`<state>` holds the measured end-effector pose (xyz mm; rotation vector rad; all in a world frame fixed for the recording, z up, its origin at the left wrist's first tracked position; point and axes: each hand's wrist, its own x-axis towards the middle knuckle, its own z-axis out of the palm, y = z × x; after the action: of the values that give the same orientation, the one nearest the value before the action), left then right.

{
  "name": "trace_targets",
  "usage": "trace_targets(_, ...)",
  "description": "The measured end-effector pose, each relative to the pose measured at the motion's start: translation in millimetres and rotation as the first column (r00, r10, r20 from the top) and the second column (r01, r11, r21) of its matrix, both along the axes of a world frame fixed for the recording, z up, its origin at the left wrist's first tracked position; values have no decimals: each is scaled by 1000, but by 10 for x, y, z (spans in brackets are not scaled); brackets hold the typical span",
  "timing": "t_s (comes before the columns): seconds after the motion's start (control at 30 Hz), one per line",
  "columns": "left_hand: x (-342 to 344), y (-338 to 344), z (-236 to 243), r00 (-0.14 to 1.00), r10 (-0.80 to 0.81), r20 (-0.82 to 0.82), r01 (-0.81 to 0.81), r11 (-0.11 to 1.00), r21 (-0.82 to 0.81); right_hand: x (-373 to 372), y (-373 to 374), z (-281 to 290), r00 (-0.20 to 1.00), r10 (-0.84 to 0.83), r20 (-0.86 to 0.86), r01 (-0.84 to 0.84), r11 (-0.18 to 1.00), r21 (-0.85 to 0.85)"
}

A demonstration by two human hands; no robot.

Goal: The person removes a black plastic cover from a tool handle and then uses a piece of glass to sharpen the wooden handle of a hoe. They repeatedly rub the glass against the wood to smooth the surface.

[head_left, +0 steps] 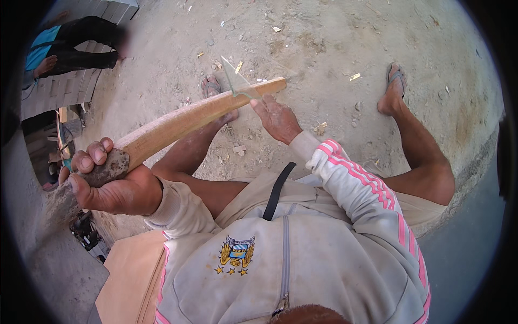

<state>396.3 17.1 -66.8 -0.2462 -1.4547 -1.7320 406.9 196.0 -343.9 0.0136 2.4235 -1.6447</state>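
A long, slightly curved piece of bare wood (pixel 183 120) slants across my front, rising from the left toward the far middle. My left hand (pixel 127 189) is closed round its near end, where a rough grey mottled lump (pixel 110 167) shows between fingers and thumb. I cannot tell whether that lump is the wood's own end or a separate stone. Near the far end, my right hand (pixel 280 121) pinches a clear, pointed shard of glass (pixel 233 78). The shard's lower edge meets the wood's upper side, and its tip points up and away. Some right fingers are hidden.
Wood chips (pixel 354 77) are scattered over the sandy ground (pixel 324 32) between my sandalled feet. Another person (pixel 81 43) in black trousers is at the far left. A pale wooden board (pixel 132 270) lies at lower left, beside a grey concrete block (pixel 59 254). A black strap (pixel 278 190) crosses my lap.
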Motion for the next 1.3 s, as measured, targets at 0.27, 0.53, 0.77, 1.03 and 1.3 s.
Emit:
trace_targets(0.27, 1, -59, -38, 999, -55, -3, 55, 998, 44, 128, -176, 800, 936, 56, -348, -89, 993, -78)
trace_targets(0.53, -16, -167, -58, 998, -64, 27, 63, 998, 27, 43, -74, 420, 987, 88, -132, -91, 996, -16)
trace_targets(0.77, -57, -98, -41, 1000, -26, -4, 26, 1000, -11, -69, 252, -352, 988, -51, 146, 30, 989, 142)
trace_targets(1.03, -17, -257, -47, 981, -191, 28, 191, 981, 27, 264, -211, 1050, 903, 71, -423, -163, 969, -185)
trace_targets(1.3, -2, -355, -123, 958, -287, 1, 287, 958, 12, 224, -128, 1176, 909, 157, -387, -195, 979, -62)
